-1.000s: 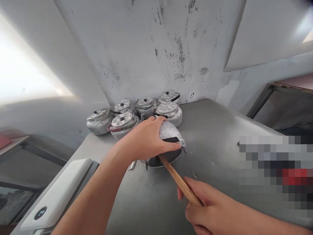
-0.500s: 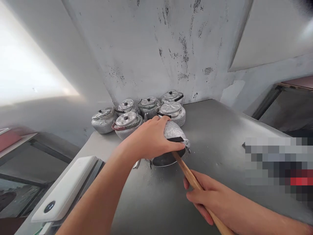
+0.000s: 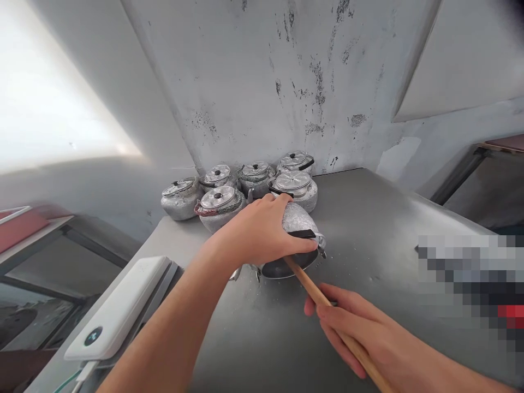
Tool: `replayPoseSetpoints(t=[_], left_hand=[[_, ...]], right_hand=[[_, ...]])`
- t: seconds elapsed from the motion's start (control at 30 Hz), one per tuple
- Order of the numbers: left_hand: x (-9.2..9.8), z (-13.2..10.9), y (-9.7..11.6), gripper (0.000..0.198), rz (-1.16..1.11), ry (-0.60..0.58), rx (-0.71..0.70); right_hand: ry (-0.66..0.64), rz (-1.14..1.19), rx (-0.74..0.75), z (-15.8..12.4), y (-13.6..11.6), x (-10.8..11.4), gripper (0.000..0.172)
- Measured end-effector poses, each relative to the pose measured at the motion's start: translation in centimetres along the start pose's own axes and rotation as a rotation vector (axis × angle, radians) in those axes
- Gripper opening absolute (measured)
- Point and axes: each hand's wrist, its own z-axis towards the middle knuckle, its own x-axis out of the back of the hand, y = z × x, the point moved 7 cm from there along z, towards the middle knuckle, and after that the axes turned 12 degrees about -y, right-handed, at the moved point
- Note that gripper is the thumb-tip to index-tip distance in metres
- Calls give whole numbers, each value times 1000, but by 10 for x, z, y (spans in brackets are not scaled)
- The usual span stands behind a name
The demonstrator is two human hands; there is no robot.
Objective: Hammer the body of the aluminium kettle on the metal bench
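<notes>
A dented silver metal kettle (image 3: 301, 217) lies tipped on its side on the grey metal table (image 3: 245, 338), its round mouth facing me. My left hand (image 3: 266, 226) is wrapped over its body, the thumb along the black handle grip (image 3: 302, 234). Under that thumb the dark inside of the kettle shows. My right hand (image 3: 347, 327) is closed round a wooden stick (image 3: 313, 289). The stick's far end goes into the kettle's mouth, and its tip is hidden there.
Several lidded metal kettles (image 3: 219, 199) stand grouped behind, near the stained wall (image 3: 254, 76). A white power bank (image 3: 120, 308) with a cable lies at the table's left edge. A blurred-out patch (image 3: 478, 273) covers something on the right. A red object (image 3: 24, 226) is at far left.
The whole view has shifted a little, so everything sits slightly further right. The stick has moved slightly within the kettle's mouth; both hands keep their holds.
</notes>
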Motion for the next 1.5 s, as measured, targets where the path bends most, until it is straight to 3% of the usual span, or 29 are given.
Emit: replayPoseSetpoints(t=[0.1, 0.33, 0.6, 1.0, 1.27, 1.5], left_hand=[[0, 0, 0, 85, -4, 1, -4], [0, 0, 0, 86, 1, -9, -4], [0, 0, 2, 83, -8, -21, 3], [0, 0, 1, 84, -1, -18, 4], [0, 0, 2, 84, 0, -12, 11], [0, 0, 1, 85, 3, -12, -3]], right_hand=[[16, -23, -43, -2, -1, -1, 42], [22, 33, -47, 1, -2, -3, 30], [-36, 88, -24, 3, 3, -6, 34], [6, 92, -61, 1, 4, -7, 39], [72, 131, -131, -4, 3, -8, 29], [41, 96, -82, -2, 4, -8, 29]])
